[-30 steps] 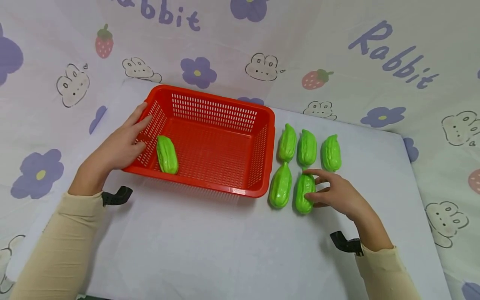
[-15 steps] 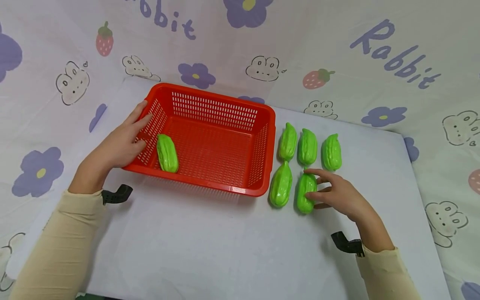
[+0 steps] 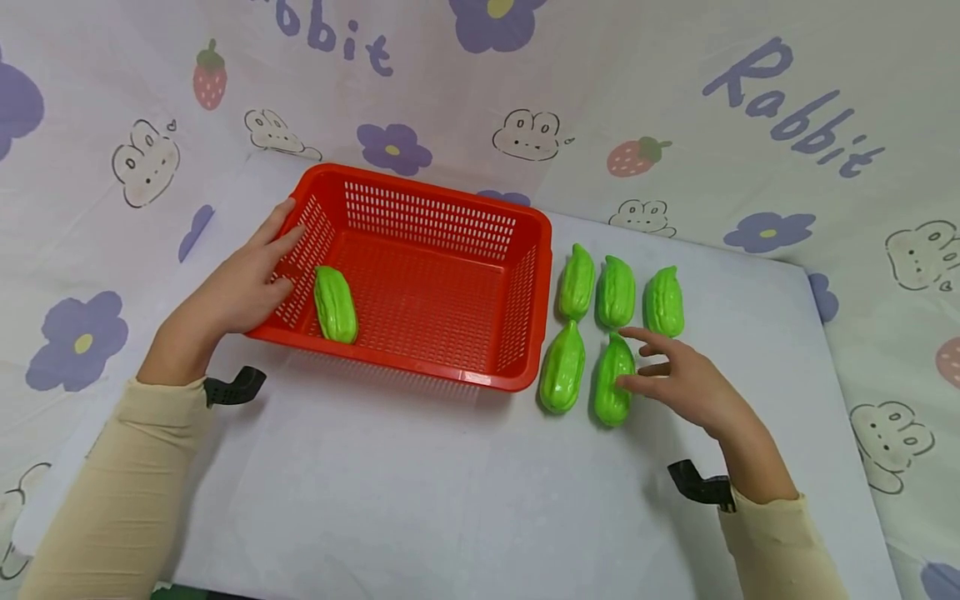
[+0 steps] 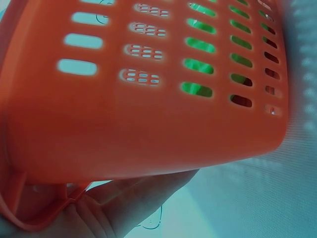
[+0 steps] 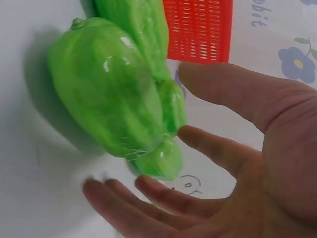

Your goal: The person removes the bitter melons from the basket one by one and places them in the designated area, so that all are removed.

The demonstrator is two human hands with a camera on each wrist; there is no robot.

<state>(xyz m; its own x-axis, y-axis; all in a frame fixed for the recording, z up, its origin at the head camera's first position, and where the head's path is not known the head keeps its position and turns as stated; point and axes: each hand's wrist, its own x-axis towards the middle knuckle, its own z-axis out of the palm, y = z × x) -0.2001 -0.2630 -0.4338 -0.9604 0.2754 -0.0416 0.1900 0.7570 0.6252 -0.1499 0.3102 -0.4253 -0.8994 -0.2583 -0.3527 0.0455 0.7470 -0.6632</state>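
At the left of the head view my left hand [image 3: 247, 283] grips the left rim of a red plastic basket [image 3: 405, 362]. One bright green ridged gourd [image 3: 335, 304] lies inside, near that end. To the right, my right hand [image 3: 686, 379] hovers beside another green gourd [image 3: 613, 382], its fingers spread and slightly bent. In the right wrist view a gap shows between the fingers and this gourd [image 5: 106, 89]. The left wrist view has the basket's slotted wall [image 4: 124, 124] close up, with part of my left hand [image 4: 133, 203] below the rim.
Right of the basket, more green gourds lie in two rows: one in front [image 3: 562, 368], three behind, including the far right gourd [image 3: 664, 302]. A white cloth [image 3: 420, 500] covers the table. Behind it hangs a printed curtain [image 3: 450, 92].
My right hand has drawn back slightly to the right, off the front gourd it was around. That gourd stays in place. The left hand and basket hold their position.
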